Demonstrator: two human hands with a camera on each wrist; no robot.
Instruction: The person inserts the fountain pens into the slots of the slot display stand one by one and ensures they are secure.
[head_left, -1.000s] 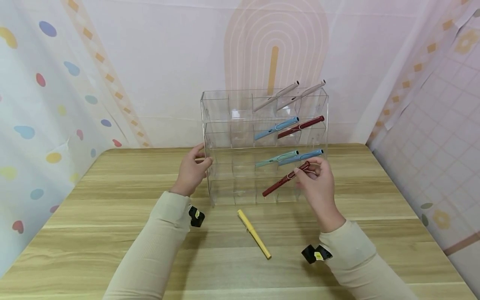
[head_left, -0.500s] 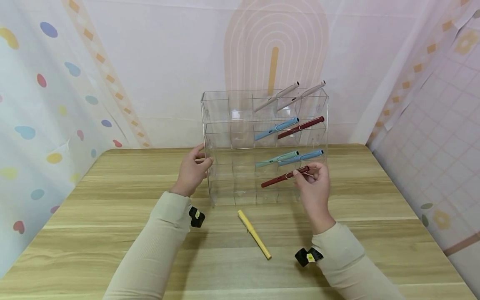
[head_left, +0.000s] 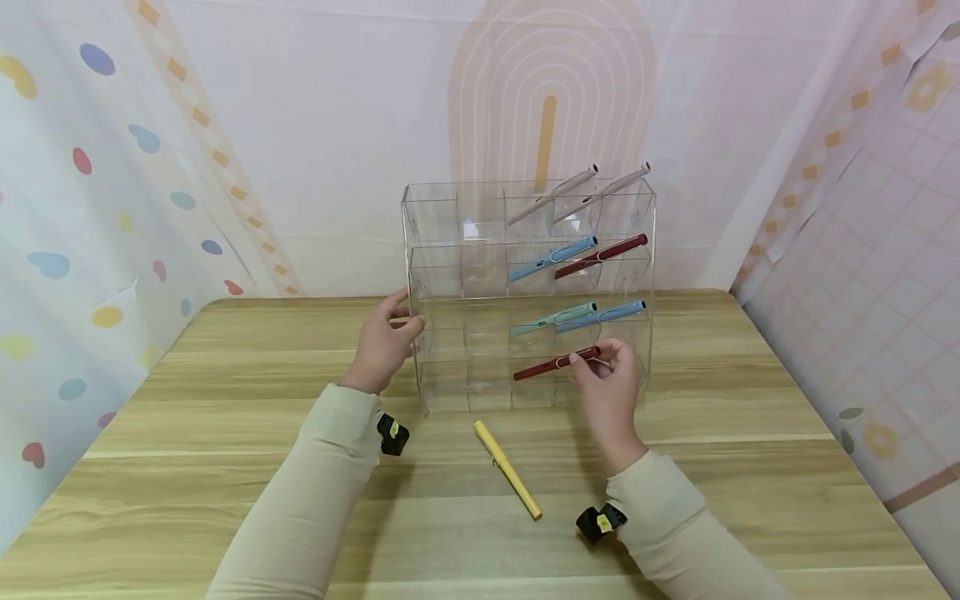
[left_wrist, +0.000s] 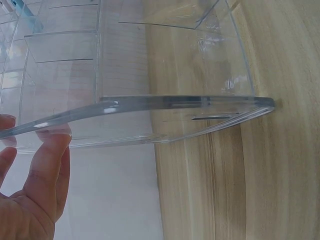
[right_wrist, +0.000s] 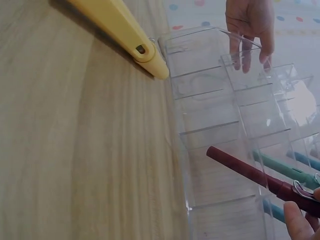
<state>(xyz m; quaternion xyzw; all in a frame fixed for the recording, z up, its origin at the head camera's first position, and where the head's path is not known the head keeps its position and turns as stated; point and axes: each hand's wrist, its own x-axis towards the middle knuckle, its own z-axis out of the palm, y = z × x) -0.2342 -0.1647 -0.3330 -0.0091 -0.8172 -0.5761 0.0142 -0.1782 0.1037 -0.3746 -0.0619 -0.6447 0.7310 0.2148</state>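
My left hand [head_left: 378,346] grips the left side panel of a clear acrylic tiered pen rack [head_left: 442,297]; the left wrist view has its thumb and fingers [left_wrist: 50,170] on either side of the panel edge. My right hand [head_left: 609,404] pinches a dark red pen [head_left: 542,367] by its clip end. The pen tilts, its free end pointing left and lower, in front of the bottom tier. In the right wrist view that free end [right_wrist: 225,159] overlaps a lower compartment. A yellow pen [head_left: 508,471] lies on the table before the rack.
The upper tiers hold two pale pens [head_left: 555,194], a blue pen [head_left: 553,257] and a red pen [head_left: 602,256]. One tier down lean a green pen [head_left: 555,318] and another blue pen [head_left: 611,313]. A patterned curtain [head_left: 337,125] hangs behind the wooden table [head_left: 225,400].
My right hand has moved left with the dark red pen, which now lies at a flatter angle, lower along the rack's front. My left hand stays on the panel.
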